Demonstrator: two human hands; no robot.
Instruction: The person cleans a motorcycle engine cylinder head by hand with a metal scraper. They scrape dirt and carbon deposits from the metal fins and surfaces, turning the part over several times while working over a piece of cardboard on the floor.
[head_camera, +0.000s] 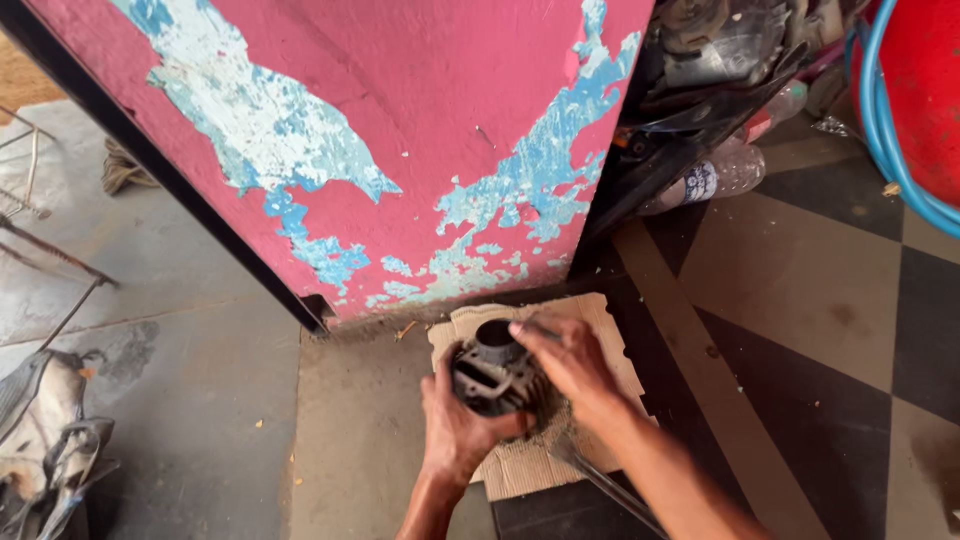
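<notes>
over at nine o'clock, low on the left edge, lies a heap of grey metal parts (40, 440), cut off by the frame and too jumbled to make out. thin wire rods (30, 215) run above it toward ten o'clock, also cropped. a coil of rope (122, 168) peeks out beside the dark edge of the pink wall (400, 130), whose paint has flaked to blue patches; the wall fills twelve o'clock.

at six o'clock, the left hand (458, 425) is clenched around the lower side of a dark finned engine cylinder (495, 375), gripping it from beneath; its thumb lies on the fins. the cylinder sits over a torn piece of cardboard (520, 465) on the floor, just at the wall's foot, its round bore facing up toward the wall. whether it rests on the cardboard or is lifted clear cannot be told.

the right hand (572, 362) covers the cylinder's right side, fingers curled over the rim; it seems to pinch something thin near the bore, but that is too small to tell. a dark metal bar (600, 485) shows under the right forearm, mostly hidden.

at two o'clock a clear plastic bottle (715, 178) lies by dark machine parts (720, 50). a blue hose (885, 120) curves against a red drum (935, 80), both cut off at the right edge.
</notes>
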